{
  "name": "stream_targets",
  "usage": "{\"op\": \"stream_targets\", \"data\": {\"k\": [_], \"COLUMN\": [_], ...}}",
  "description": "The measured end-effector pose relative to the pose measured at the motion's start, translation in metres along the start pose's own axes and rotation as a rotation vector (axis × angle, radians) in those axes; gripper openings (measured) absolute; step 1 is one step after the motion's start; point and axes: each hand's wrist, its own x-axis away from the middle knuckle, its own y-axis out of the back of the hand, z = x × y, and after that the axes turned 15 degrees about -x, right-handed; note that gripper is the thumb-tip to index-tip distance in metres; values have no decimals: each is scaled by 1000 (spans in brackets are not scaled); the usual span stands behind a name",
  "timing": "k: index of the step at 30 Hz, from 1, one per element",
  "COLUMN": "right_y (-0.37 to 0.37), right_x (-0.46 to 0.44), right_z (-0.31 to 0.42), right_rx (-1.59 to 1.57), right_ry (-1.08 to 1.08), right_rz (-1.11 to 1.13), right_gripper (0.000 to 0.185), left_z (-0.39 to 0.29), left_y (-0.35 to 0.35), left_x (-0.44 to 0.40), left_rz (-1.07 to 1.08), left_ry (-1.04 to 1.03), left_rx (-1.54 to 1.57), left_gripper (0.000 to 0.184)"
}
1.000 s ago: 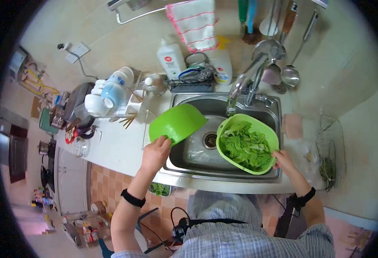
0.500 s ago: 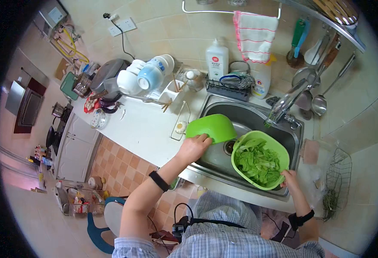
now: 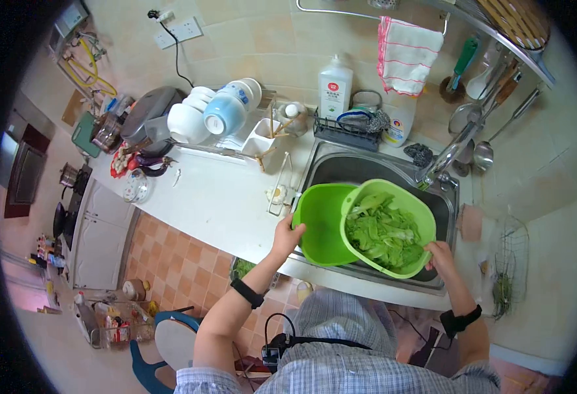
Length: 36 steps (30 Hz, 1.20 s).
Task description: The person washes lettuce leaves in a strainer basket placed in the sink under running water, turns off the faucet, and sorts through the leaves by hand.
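My left hand (image 3: 288, 236) grips the left rim of a bright green basin (image 3: 316, 226), thumb over the edge. The inside of this basin faces up and looks bare where it shows. With my right hand (image 3: 441, 257) I hold the lower right rim of a lighter green basket (image 3: 418, 207). Torn lettuce leaves (image 3: 382, 231) lie in the basket. Its left edge overlaps the basin's right side. Both vessels are over the steel sink (image 3: 336, 164), hiding its drain and much of its bottom.
The tap (image 3: 449, 154) reaches in from the right. Behind the sink stand a white pump bottle (image 3: 335, 88) and a black sponge rack (image 3: 347, 134). Bowls (image 3: 225, 117), a chopstick holder (image 3: 260, 139) and eggplants (image 3: 152, 164) are on the left counter. A wire basket (image 3: 513, 246) is at right.
The green basin has turned from tilted, underside showing, to facing up, and my left hand has shifted to its left rim. The lettuce basket has moved up and left, over the basin's edge.
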Motion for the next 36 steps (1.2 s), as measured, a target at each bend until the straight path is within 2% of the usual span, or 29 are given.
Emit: {"op": "stream_targets", "data": {"k": [1, 2, 4, 6, 8, 13, 16, 17, 20, 21, 23, 24, 26, 28, 29, 31, 35, 36], "right_y": [-4, -12, -32, -51, -68, -110, -133, -140, -159, -163, -169, -171, -178, -189, -188, -187, -194, -195], "right_x": [-2, -2, -2, -6, -8, -21, -28, -31, -35, -36, -36, -35, -27, -9, -6, -2, -7, -13], "right_z": [2, 6, 15, 21, 21, 9, -3, -9, -18, -21, -25, -27, -27, -22, -22, -23, -10, -16], "right_rx": [-37, -39, 54, 103, 159, 222, 260, 266, 303, 336, 373, 427, 487, 762, 768, 1315, 1482, 1377], "right_ry": [-19, -18, 11, -17, -50, -143, -169, -175, -186, -172, -163, -131, -104, 119, 115, 381, 343, 543], "right_rz": [61, 44, 123, 124, 136, 300, 366, 415, 504, 527, 552, 522, 493, 257, 262, 260, 282, 358], "right_gripper": [20, 20, 20, 21, 21, 23, 22, 21, 19, 20, 21, 22, 24, 34, 34, 45, 48, 47], "left_z": [6, 7, 6, 18, 32, 67, 77, 71, 85, 61, 41, 38, 81, 94, 87, 87, 92, 92], "left_y": [-1, 0, 5, 10, 16, 33, 45, 50, 56, 63, 62, 61, 52, 48, 49, 48, 46, 46], "left_x": [2, 7, 20, 26, 32, 46, 51, 54, 55, 59, 62, 63, 61, 65, 67, 69, 68, 68], "left_rz": [44, 59, 188, 227, 204, 185, 162, 157, 192, 180, 90, 3, 48, 89, 53, 15, 27, 12], "left_ry": [35, 29, 181, 182, 301, 387, 501, 500, 545, 491, 546, 595, 585, 577, 513, 456, 397, 381], "left_rx": [169, 174, 507, 477, 462, 490, 573, 529, 601, 708, 758, 804, 749, 695, 638, 584, 561, 548], "left_gripper": [22, 22, 22, 26, 27, 34, 49, 56, 62, 67, 64, 61, 58, 54, 49, 44, 37, 36]}}
